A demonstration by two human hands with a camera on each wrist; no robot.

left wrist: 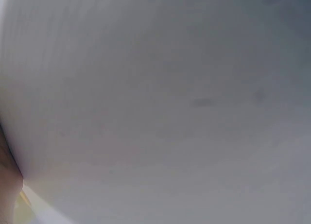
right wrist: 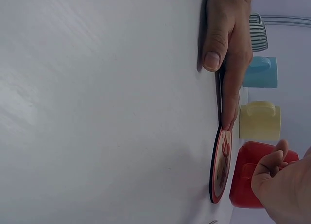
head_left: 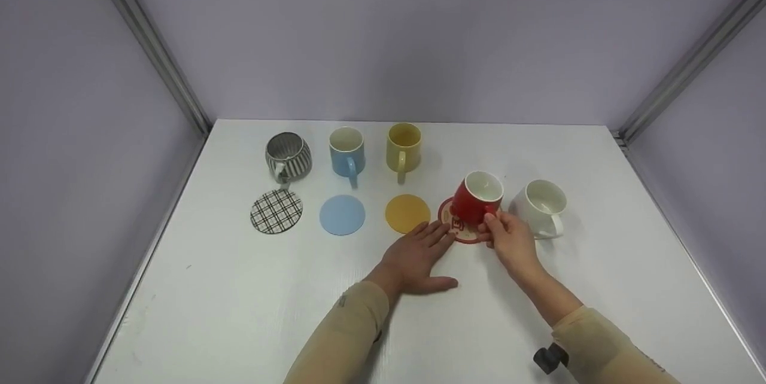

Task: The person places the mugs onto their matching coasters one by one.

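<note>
My right hand (head_left: 511, 244) pinches the handle of a red mug (head_left: 469, 203) with a white inside. In the right wrist view a small gap separates the mug (right wrist: 243, 185) from the red-rimmed round coaster (right wrist: 221, 166) beside it. From the head view, the mug covers part of that coaster (head_left: 464, 232). My left hand (head_left: 415, 261) lies palm down with straight fingers, its fingertips touching the coaster's near left edge. The left wrist view holds mostly blurred white surface.
A white mug (head_left: 538, 207) stands right of my right hand. Yellow (head_left: 403, 152), blue (head_left: 346, 158) and grey-striped (head_left: 294, 162) mugs line the back. Before them lie yellow (head_left: 407, 213), blue (head_left: 342, 215) and checked (head_left: 276, 212) coasters. Walls enclose the white table (head_left: 227, 306).
</note>
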